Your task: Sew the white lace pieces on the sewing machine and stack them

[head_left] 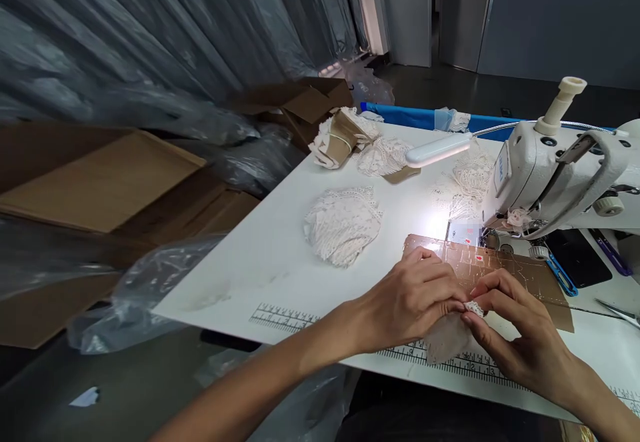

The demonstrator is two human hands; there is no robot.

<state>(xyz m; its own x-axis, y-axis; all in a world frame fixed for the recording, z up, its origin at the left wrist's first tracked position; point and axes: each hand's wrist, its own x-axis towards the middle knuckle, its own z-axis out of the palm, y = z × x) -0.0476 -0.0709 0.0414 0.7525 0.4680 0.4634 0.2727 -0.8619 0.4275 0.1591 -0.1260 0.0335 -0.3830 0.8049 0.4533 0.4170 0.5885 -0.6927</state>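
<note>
My left hand (413,299) and my right hand (515,332) meet over the front of the white sewing table (270,255). Both pinch a small strip of white lace (474,308) between their fingertips. A pale sheer fabric piece (447,339) hangs beneath the lace, over the printed ruler (300,319) along the table's edge. Just behind my hands lies a brown cardboard template (500,265). The white sewing machine (555,175) stands to the right, its needle area lit brightly.
A pile of white lace (343,223) sits mid-table, with more lace and cardboard cards (345,139) at the back. A white lamp head (437,149) hangs over the table. Scissors (620,311) lie far right. Cardboard boxes (100,189) and plastic sheeting (145,289) crowd the left.
</note>
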